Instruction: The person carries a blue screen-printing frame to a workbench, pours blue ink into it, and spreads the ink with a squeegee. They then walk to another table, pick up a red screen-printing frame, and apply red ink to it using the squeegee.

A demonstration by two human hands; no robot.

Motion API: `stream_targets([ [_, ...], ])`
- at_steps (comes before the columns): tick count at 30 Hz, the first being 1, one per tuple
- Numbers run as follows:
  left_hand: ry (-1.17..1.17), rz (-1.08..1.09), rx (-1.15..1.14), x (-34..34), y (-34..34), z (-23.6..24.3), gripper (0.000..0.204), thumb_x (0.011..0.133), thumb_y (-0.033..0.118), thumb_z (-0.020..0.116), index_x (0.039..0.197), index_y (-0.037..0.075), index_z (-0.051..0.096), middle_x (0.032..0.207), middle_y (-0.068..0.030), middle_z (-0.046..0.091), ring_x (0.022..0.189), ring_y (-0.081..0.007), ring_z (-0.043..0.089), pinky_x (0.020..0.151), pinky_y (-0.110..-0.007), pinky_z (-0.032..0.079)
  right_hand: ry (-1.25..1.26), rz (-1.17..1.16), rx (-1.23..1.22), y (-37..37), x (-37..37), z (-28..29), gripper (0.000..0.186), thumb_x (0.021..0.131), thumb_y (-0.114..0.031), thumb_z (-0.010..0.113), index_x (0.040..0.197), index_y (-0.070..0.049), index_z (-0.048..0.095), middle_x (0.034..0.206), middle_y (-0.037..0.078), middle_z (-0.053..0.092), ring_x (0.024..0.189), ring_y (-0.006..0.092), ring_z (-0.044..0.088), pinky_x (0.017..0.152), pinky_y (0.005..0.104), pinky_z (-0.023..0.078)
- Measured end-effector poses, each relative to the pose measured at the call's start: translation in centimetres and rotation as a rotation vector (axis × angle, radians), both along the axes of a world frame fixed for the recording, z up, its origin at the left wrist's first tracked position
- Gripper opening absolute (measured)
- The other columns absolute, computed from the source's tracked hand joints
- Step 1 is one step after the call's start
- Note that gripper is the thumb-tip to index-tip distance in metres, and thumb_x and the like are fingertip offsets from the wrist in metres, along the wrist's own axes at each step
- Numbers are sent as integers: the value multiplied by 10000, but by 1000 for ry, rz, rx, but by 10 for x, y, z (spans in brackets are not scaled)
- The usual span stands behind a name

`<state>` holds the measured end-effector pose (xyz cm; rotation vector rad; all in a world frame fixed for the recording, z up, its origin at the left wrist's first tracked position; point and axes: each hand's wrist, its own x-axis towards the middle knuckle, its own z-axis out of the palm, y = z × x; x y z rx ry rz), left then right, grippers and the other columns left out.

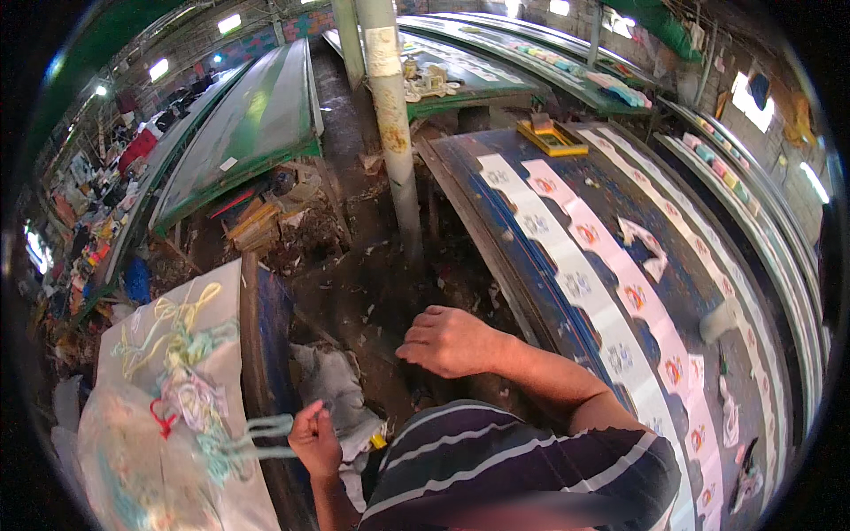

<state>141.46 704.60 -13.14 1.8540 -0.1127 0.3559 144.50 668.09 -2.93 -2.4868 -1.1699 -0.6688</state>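
Observation:
My left hand [317,440] is closed on a few pale blue-green cloth strips [266,434], which stretch left toward a tangled bundle. That bundle of blue-green strips [190,350] lies on a beige-covered table [119,345], with yellow strips [188,305] at its far end and a small red tie [164,418] beside it. A clear plastic bag [142,469] covers the table's near part. Above the dark floor, my right hand [453,343] is held out in front of me with its fingers curled in. Whatever may be inside that hand is hidden.
On my right, a long dark table [567,274] carries rows of white and pink printed cloth pieces [634,296]. A yellow frame [553,139] sits at its far end. A pale post [394,133] rises ahead. Left of it stands a long green table [239,115] above cardboard scraps [257,223].

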Motion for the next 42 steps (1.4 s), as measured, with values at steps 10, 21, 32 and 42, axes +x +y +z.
stream_targets([
  [10,-225,-322,-70,334,-140,56,270,1021,20,812,1290,5,797,772,57,622,703,-21,515,664,-229,459,363,-410,22,-102,192,-69,240,948,-241,777,1137,-94,786,993,115,750,953,354,750,849,505,588],
  [21,-461,-863,196,622,-262,75,363,973,5,794,1332,45,762,1049,-138,806,854,-290,791,725,-392,622,421,-331,17,-134,511,-139,383,878,-248,767,1221,-76,770,1110,155,749,1088,397,741,970,526,597],
  [32,-182,-598,-9,879,-238,26,276,1009,-38,768,1284,-5,766,1027,-152,820,810,-168,758,750,-312,614,480,-214,-26,-109,826,-108,315,934,-291,783,1174,-88,761,1081,125,766,1089,372,739,972,500,592],
  [42,289,-835,-70,1100,-238,16,296,1028,14,758,1322,-18,738,1092,-133,814,879,-151,749,833,-325,628,860,-607,-210,-130,1025,-146,387,890,-250,833,1229,-83,747,1168,163,775,1072,400,777,906,547,625],
])
